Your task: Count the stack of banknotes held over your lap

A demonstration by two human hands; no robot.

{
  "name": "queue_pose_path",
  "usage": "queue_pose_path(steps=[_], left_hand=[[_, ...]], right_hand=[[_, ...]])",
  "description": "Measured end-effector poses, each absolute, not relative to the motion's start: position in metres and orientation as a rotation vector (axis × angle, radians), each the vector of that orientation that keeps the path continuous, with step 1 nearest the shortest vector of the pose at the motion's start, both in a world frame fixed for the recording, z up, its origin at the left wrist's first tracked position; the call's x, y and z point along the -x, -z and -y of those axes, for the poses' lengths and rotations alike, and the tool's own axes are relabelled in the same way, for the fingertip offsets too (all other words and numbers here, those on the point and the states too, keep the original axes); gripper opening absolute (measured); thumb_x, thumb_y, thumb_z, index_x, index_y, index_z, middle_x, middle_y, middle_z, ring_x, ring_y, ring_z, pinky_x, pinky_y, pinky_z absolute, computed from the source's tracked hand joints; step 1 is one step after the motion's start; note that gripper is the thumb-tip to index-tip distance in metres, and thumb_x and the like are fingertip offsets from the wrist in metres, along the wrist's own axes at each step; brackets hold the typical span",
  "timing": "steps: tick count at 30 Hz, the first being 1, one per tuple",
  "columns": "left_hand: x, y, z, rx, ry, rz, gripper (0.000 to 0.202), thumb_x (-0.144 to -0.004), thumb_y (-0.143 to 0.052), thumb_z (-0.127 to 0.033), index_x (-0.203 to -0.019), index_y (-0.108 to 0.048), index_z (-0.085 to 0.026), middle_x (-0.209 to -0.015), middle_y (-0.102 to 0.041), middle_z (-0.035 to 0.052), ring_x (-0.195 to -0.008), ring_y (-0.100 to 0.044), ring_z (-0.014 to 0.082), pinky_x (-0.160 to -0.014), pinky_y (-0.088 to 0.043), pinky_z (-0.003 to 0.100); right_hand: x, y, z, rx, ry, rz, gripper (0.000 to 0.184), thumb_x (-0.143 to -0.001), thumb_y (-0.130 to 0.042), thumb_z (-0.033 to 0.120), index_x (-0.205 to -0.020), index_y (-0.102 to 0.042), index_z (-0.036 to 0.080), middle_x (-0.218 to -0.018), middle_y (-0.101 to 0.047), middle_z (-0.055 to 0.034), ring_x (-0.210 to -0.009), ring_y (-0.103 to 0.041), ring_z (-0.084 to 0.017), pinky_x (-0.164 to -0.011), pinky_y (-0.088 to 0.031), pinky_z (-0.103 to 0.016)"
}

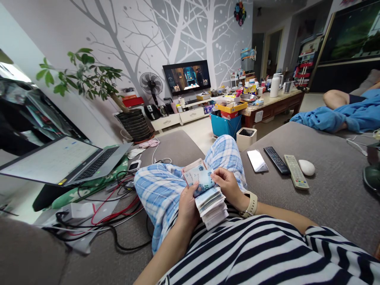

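Over my lap, my left hand (189,202) grips a thick wad of banknotes (211,206) that is folded over, its lower half fanning toward my striped shirt. The upper notes stand up from the fold, with a bluish one showing a printed number in front and reddish edges behind. My right hand (227,183) pinches the right edge of the bluish banknote (204,179) between thumb and fingers. A pale watch (251,204) is on my right wrist. Beneath both hands lie my legs in blue checked trousers (160,194).
On the grey sofa to my right lie a phone (257,160), a black remote (276,160), a beige remote (296,171) and a white mouse (306,168). To the left are an open laptop (97,162) and tangled cables (118,213). Another person's leg (335,99) rests beyond, at right.
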State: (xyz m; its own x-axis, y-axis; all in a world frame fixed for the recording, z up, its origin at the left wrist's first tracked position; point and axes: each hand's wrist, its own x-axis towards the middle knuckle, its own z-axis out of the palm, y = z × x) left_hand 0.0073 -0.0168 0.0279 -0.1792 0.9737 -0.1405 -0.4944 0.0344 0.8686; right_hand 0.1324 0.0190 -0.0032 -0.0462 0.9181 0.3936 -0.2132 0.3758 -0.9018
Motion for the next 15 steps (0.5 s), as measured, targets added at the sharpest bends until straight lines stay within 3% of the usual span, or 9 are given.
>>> queue_pose_path(steps=[9, 15], left_hand=[[-0.0076, -0.0289, 0.0154, -0.597, -1.556, -1.099, 0.012, -0.062, -0.067, -0.023, -0.07, -0.068, -0.014, -0.066, -0.07, 0.0026, -0.064, -0.064, 0.0177, -0.063, -0.049, 0.027], [-0.0081, -0.0258, 0.0125, -0.542, -1.564, -0.979, 0.017, -0.069, -0.063, -0.027, -0.075, -0.07, -0.013, -0.075, -0.073, 0.0051, -0.071, -0.066, 0.02, -0.072, -0.053, 0.032]], right_hand=[[-0.1326, 0.0022, -0.0172, 0.726, -1.063, 1.29, 0.029, -0.082, -0.061, 0.042, -0.066, -0.052, 0.019, -0.062, -0.046, 0.004, -0.057, -0.04, -0.012, -0.055, -0.034, -0.025], [-0.1334, 0.0005, -0.0154, 0.703, -1.044, 1.31, 0.027, -0.083, -0.06, 0.039, -0.066, -0.053, 0.019, -0.062, -0.047, 0.0034, -0.059, -0.042, -0.012, -0.056, -0.035, -0.026]])
